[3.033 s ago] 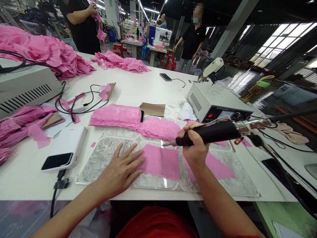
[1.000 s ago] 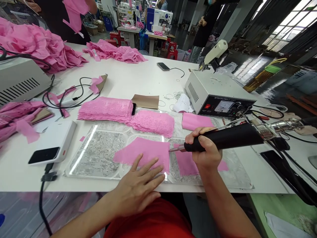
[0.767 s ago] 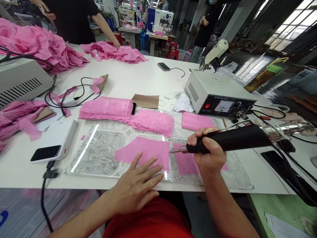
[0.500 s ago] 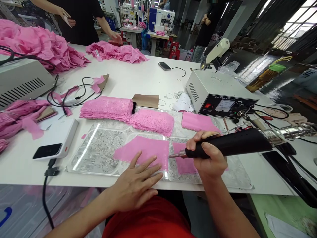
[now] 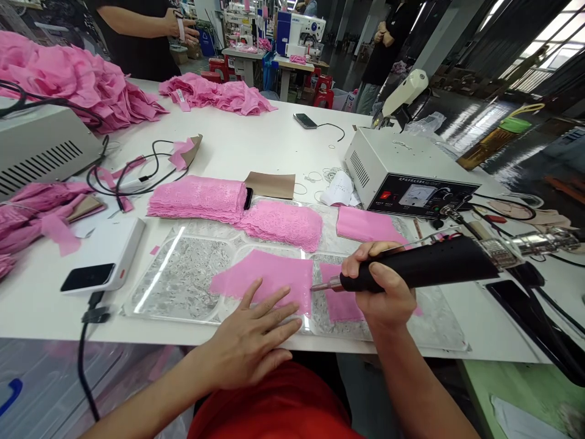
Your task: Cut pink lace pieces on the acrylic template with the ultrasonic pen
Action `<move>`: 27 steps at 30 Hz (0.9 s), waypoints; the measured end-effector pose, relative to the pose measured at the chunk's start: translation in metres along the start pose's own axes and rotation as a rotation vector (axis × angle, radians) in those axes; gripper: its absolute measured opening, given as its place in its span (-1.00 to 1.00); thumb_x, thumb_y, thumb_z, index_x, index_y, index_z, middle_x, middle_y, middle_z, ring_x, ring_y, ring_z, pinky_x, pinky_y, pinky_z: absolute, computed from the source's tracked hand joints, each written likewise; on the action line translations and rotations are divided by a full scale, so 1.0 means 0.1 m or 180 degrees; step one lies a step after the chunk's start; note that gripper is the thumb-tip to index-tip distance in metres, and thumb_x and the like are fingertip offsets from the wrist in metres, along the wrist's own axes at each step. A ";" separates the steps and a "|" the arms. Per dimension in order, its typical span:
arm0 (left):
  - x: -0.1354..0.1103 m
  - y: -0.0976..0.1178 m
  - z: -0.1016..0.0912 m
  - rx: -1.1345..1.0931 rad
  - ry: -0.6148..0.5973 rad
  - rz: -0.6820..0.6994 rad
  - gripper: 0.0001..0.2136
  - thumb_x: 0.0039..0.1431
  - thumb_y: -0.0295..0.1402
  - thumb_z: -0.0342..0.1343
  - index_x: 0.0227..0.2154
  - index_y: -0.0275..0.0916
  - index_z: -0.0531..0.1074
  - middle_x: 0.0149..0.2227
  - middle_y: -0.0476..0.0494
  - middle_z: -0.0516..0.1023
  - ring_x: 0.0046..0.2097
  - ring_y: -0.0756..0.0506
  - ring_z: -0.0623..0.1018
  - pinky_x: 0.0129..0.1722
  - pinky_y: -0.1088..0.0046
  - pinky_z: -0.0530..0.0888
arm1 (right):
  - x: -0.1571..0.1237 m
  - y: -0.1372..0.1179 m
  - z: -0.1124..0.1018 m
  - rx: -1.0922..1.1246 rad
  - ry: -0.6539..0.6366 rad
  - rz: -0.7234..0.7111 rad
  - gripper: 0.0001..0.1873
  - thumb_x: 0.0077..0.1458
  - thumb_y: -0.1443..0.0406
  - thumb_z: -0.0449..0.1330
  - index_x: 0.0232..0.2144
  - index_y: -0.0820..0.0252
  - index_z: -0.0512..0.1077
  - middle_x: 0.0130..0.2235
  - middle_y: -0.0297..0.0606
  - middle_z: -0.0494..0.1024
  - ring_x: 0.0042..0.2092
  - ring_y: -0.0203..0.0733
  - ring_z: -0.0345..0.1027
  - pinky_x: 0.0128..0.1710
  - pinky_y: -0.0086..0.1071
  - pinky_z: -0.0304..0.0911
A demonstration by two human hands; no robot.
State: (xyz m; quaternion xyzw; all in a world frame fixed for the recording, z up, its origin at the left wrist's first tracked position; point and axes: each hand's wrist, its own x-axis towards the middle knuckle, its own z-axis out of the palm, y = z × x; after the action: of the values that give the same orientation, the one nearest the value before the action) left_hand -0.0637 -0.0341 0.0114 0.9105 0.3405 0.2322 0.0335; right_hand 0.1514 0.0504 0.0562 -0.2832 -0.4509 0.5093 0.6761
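My left hand (image 5: 247,341) lies flat with fingers spread on the near edge of a pink fabric piece (image 5: 269,277), which rests on a clear glass plate (image 5: 178,286). My right hand (image 5: 381,292) is closed round the black handle of a cutting tool (image 5: 420,268). Its metal tip touches the right edge of that fabric piece. A second pink piece (image 5: 338,299) lies under the tool, partly hidden by my right hand.
Two stacks of pink lace (image 5: 196,198) sit behind the plate. A grey control box (image 5: 402,174) stands at the right, a white device with a phone (image 5: 100,259) at the left. Cables, pink fabric heaps (image 5: 68,79) and other people stand at the far side.
Over three seconds my left hand slid back toward the table's near edge along the fabric. The tool's tip dropped closer to the fabric's right edge. In the last second little moved.
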 end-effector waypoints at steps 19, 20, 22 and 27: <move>0.25 0.20 0.04 0.0067 0.0129 -0.0021 -0.70 0.33 -0.34 -0.01 0.08 -0.23 0.37 0.15 -0.11 0.44 0.31 -0.17 0.22 0.36 0.06 -0.14 | 0.25 -0.14 -0.19 -0.0093 0.0193 -0.0322 -0.88 -0.11 0.35 0.16 -0.42 0.15 0.32 -0.41 -0.41 0.37 -0.53 -0.38 0.29 -0.50 -0.36 0.30; 0.31 0.23 0.08 0.0070 0.0132 -0.0042 -0.70 0.33 -0.34 -0.02 0.07 -0.23 0.37 0.15 -0.12 0.45 0.30 -0.18 0.24 0.35 0.04 -0.11 | 0.28 -0.13 -0.21 -0.0088 0.0234 -0.0337 -0.88 -0.11 0.35 0.16 -0.42 0.14 0.31 -0.41 -0.42 0.37 -0.53 -0.38 0.30 -0.49 -0.36 0.30; 0.42 0.27 0.16 0.0110 0.0099 -0.0114 -0.70 0.34 -0.31 -0.02 0.07 -0.23 0.37 0.15 -0.15 0.44 0.28 -0.21 0.28 0.33 -0.01 -0.06 | 0.33 -0.09 -0.22 -0.0053 0.0297 -0.0342 -0.87 -0.12 0.35 0.17 -0.42 0.14 0.31 -0.41 -0.42 0.37 -0.54 -0.38 0.30 -0.48 -0.35 0.30; 0.55 0.29 0.29 0.0227 -0.0066 -0.0215 -0.67 0.34 -0.23 -0.03 0.08 -0.21 0.36 0.16 -0.16 0.42 0.27 -0.26 0.30 0.31 -0.07 -0.01 | 0.35 0.01 -0.23 0.0023 0.0298 -0.0274 -0.86 -0.10 0.34 0.18 -0.40 0.13 0.31 -0.41 -0.43 0.37 -0.52 -0.37 0.31 -0.45 -0.33 0.33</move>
State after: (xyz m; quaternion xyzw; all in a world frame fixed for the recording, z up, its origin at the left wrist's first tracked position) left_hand 0.0031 -0.0181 0.0141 0.9014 0.3788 0.2093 0.0124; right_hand 0.1743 0.0855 0.0562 -0.2846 -0.4287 0.4676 0.7187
